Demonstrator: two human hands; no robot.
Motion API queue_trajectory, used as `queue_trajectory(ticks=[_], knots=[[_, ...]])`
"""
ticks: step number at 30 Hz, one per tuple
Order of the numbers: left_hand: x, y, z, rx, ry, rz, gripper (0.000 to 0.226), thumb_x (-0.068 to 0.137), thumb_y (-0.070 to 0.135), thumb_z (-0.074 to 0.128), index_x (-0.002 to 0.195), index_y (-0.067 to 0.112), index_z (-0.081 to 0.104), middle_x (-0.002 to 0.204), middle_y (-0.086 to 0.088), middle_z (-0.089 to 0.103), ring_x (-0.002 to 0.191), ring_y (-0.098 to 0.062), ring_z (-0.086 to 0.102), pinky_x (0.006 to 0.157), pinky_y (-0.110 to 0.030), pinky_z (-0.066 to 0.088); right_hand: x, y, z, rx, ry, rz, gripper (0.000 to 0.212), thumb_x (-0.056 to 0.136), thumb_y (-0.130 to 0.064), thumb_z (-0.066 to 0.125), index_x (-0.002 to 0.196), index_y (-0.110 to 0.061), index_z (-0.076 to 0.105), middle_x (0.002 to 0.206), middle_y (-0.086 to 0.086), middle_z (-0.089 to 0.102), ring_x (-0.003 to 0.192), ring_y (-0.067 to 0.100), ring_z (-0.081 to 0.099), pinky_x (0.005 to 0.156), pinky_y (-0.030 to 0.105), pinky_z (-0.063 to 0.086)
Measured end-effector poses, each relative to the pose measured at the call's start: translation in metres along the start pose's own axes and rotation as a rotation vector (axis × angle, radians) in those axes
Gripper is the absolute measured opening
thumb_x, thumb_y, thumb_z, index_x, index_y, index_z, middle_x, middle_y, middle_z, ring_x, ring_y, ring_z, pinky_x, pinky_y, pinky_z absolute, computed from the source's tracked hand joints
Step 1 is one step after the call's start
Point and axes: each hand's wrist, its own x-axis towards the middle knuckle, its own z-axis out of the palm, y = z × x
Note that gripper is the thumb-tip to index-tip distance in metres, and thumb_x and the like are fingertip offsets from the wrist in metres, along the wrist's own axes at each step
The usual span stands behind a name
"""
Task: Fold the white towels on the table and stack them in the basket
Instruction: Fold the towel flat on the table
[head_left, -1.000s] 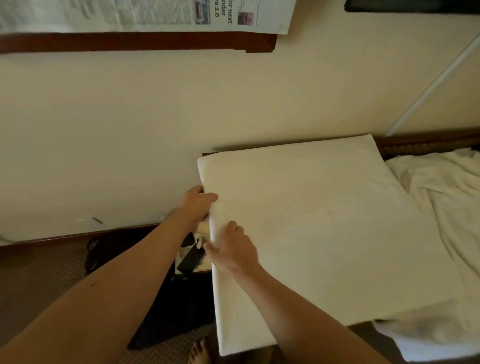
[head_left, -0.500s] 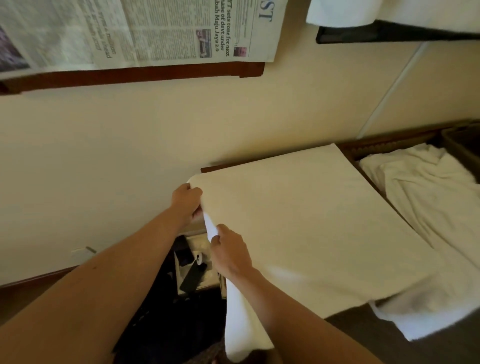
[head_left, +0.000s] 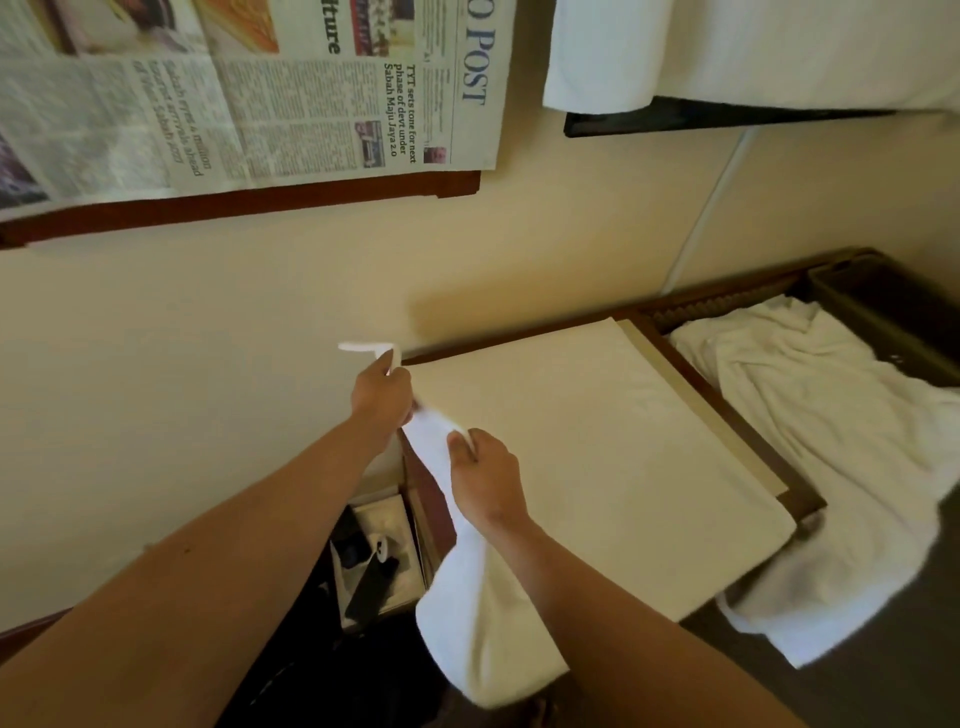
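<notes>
While the left hand (head_left: 382, 397) pinches the far corner of the towel (head_left: 587, 462) and lifts it off the table (head_left: 727, 400), the right hand (head_left: 485, 480) grips the same edge nearer the body, fingers curled round the cloth. Between the two hands the edge is raised and blurred; a flap sticks out past the left hand toward the wall (head_left: 260, 338). The rest of the towel lies flat across the tabletop, and its near end hangs over the table's left edge — down below the right forearm.

A second towel (head_left: 831, 441) lies crumpled just beside the flat one, on the right, draping off the table's near edge. Behind it, in the far right corner, stands a dark basket (head_left: 883, 312) — its inside is too dim to make out. A newspaper (head_left: 260, 93) hangs on the wall above.
</notes>
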Motion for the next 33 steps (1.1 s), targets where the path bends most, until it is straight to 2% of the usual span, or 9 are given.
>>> queue_trajectory(ticks=[4,14,16,20,23,26,28,30,33], knots=[[-0.004,0.017,0.038,0.000,-0.048,0.038,0.062,0.097,0.010,0.041,0.156,0.032,0.039,0.078,-0.005,0.051,0.057,-0.018,0.041,0.041,-0.018,0.039,0.007,0.015,-0.028,0.036,0.080,0.034,0.033,0.107,-0.034,0.043,0.076,-0.024,0.046,0.074,-0.010,0.051,0.069,0.010,0.050,0.067,0.022,0.039],[-0.014,0.063,0.178,0.042,-0.168,0.100,0.056,0.099,0.014,0.041,0.153,0.028,0.044,0.079,-0.003,0.057,0.058,-0.018,0.051,0.062,-0.031,0.053,0.045,0.075,-0.117,0.159,0.233,0.163,0.040,0.106,-0.032,0.045,0.071,-0.014,0.049,0.071,-0.002,0.054,0.067,0.015,0.051,0.068,0.032,0.041],[-0.014,0.072,0.213,0.057,-0.160,0.118,0.056,0.097,0.019,0.041,0.152,0.028,0.046,0.089,-0.006,0.065,0.067,-0.021,0.060,0.077,-0.036,0.060,0.059,0.090,-0.141,0.183,0.261,0.178,0.041,0.106,-0.032,0.046,0.067,-0.021,0.045,0.069,-0.006,0.051,0.065,0.011,0.048,0.067,0.028,0.039],[-0.004,0.084,0.301,0.112,-0.138,0.187,0.062,0.089,0.029,0.037,0.151,0.030,0.047,0.132,-0.010,0.065,0.117,-0.032,0.064,0.103,-0.047,0.053,0.105,0.132,-0.200,0.220,0.309,0.189,0.036,0.106,-0.034,0.048,0.072,-0.025,0.053,0.073,-0.007,0.057,0.070,0.009,0.054,0.071,0.027,0.044],[-0.001,0.095,0.364,0.110,-0.049,0.283,0.049,0.104,0.022,0.038,0.152,0.026,0.046,0.116,-0.005,0.069,0.105,-0.022,0.064,0.098,-0.033,0.050,0.149,0.167,-0.240,0.242,0.331,0.210,0.028,0.106,-0.040,0.049,0.090,-0.024,0.065,0.087,-0.008,0.066,0.085,0.008,0.063,0.081,0.026,0.051],[0.014,0.080,0.414,0.208,-0.111,0.236,0.050,0.108,0.030,0.041,0.158,0.029,0.036,0.106,-0.003,0.067,0.094,-0.017,0.061,0.089,-0.030,0.049,0.198,0.211,-0.270,0.120,0.247,0.289,0.031,0.106,-0.038,0.045,0.094,-0.018,0.066,0.089,-0.004,0.066,0.084,0.013,0.064,0.082,0.032,0.054],[0.026,0.057,0.432,0.356,-0.249,0.099,0.057,0.107,0.037,0.045,0.161,0.030,0.026,0.116,-0.003,0.064,0.106,-0.022,0.060,0.093,-0.033,0.047,0.221,0.237,-0.280,0.009,0.076,0.396,0.028,0.101,-0.030,0.047,0.085,-0.014,0.062,0.082,0.000,0.063,0.076,0.018,0.061,0.071,0.032,0.053],[0.038,0.038,0.429,0.448,-0.289,0.042,0.054,0.106,0.039,0.049,0.157,0.029,0.034,0.135,-0.004,0.060,0.121,-0.025,0.058,0.101,-0.036,0.046,0.241,0.250,-0.282,-0.027,-0.019,0.457,0.030,0.097,-0.024,0.050,0.069,-0.016,0.050,0.070,-0.001,0.052,0.062,0.015,0.051,0.056,0.028,0.041],[0.064,0.022,0.395,0.512,-0.120,0.167,0.036,0.104,0.027,0.053,0.139,0.028,0.058,0.133,0.000,0.063,0.114,-0.019,0.062,0.099,-0.033,0.051,0.279,0.251,-0.278,-0.094,-0.039,0.411,0.036,0.096,-0.030,0.051,0.064,-0.014,0.045,0.068,0.000,0.047,0.063,0.020,0.048,0.060,0.033,0.036]])
